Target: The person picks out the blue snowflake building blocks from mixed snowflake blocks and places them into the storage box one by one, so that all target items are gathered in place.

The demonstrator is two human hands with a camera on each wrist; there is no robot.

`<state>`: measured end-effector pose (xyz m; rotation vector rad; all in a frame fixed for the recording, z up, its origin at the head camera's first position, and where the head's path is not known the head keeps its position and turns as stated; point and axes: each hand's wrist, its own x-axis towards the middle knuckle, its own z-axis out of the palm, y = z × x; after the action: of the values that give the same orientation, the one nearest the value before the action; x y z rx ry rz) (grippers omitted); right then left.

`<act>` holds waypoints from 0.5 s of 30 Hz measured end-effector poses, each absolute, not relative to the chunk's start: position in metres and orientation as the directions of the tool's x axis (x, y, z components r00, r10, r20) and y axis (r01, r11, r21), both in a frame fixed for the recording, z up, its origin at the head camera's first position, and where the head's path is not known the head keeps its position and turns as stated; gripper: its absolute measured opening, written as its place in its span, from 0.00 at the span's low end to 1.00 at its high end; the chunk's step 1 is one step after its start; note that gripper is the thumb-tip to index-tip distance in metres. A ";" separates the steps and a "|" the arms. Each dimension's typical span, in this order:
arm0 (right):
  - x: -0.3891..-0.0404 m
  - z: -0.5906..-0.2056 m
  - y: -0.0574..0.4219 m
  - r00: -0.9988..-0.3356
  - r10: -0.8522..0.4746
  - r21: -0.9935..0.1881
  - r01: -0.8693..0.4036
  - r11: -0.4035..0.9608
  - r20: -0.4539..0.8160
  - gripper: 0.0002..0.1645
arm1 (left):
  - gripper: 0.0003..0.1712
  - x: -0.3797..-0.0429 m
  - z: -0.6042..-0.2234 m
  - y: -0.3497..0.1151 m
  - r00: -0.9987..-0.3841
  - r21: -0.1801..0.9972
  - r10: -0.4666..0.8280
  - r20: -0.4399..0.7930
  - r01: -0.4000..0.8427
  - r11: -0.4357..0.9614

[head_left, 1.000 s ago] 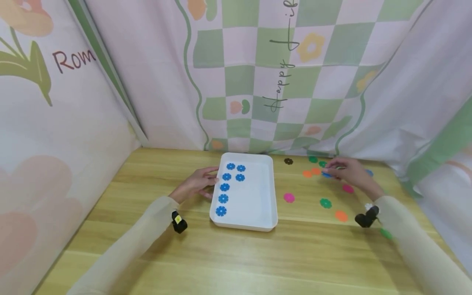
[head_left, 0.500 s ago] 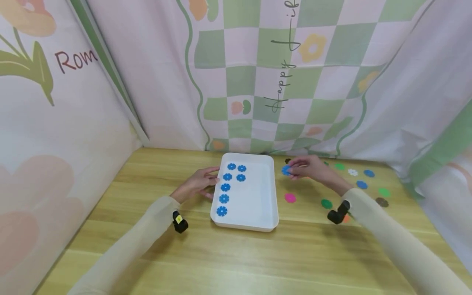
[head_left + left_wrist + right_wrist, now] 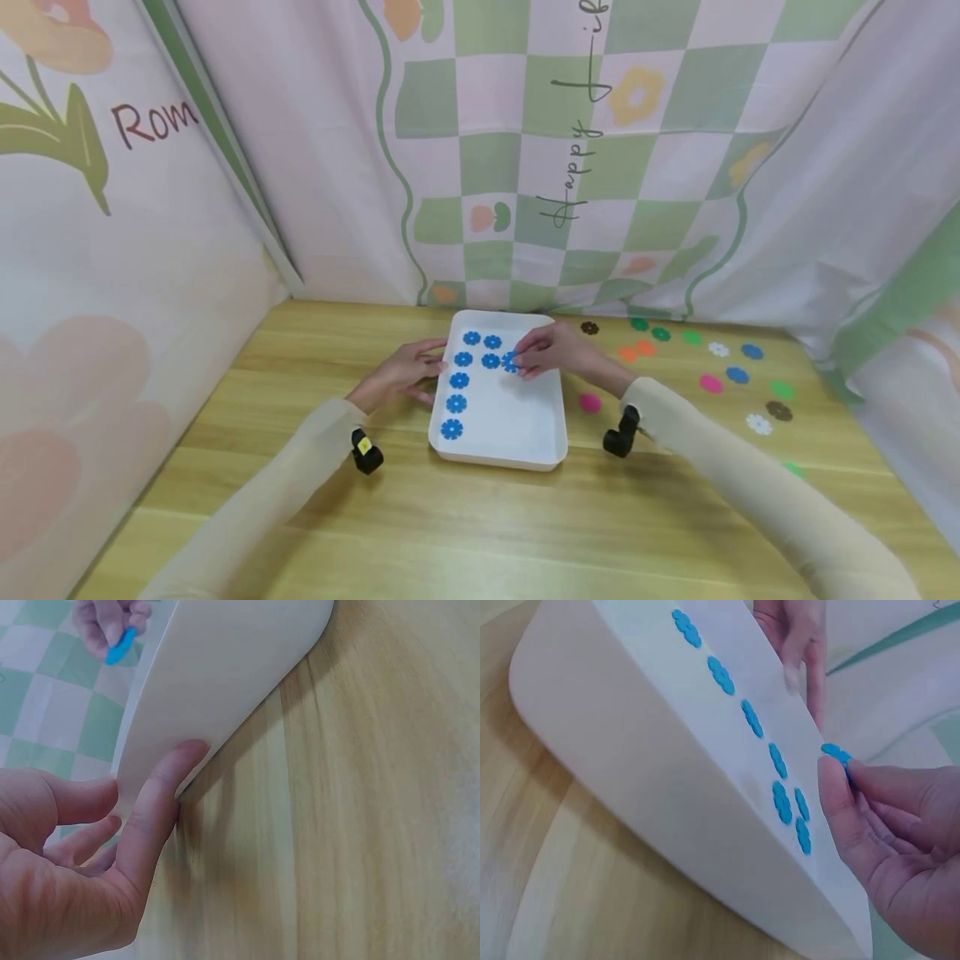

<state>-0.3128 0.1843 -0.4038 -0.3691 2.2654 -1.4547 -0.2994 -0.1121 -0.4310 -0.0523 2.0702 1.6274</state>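
Observation:
A white rectangular tray point(image 3: 525, 417) lies on the table, with several blue flower-shaped discs point(image 3: 456, 404) in it: a column on the left and two more beside its far end. At the tray's left side my left hand point(image 3: 408, 367) touches the outer wall with fingertips, thumb near the rim; the left wrist view shows these fingers point(image 3: 161, 795) mostly extended. Over the far right part of the tray, my right hand point(image 3: 551, 350) pinches a blue flower disc point(image 3: 510, 362) between thumb and fingers. In the right wrist view that held disc point(image 3: 835, 754) is partly covered by the thumb.
Right of the tray lie loose flower discs: pink point(image 3: 590, 403), orange point(image 3: 643, 348), green point(image 3: 661, 334), brown point(image 3: 778, 411), white point(image 3: 759, 424) and blue point(image 3: 738, 375). A patterned curtain point(image 3: 487, 167) hangs along the table's back edge.
My right hand has picked a blue flower disc from the loose ones on the right and carried it left over the tray. The left hand stays at the tray's side.

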 end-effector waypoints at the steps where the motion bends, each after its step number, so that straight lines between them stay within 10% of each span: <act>1: -0.313 -0.405 0.179 -0.874 -0.432 -0.904 0.016 0.428 -0.220 0.16 | 0.34 -0.299 -0.431 -0.112 -0.873 0.900 0.269 -0.406 -0.331 0.285; 15: -0.316 -0.428 0.142 -0.869 -0.394 -0.823 0.025 0.568 -0.298 0.07 | 0.34 -0.297 -0.430 -0.113 -0.878 0.904 0.276 -0.391 -0.310 0.295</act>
<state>-0.3155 0.1420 -0.4276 -0.2973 2.3486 -1.2432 -0.2974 -0.1126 -0.4300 -0.0300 2.0894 1.6188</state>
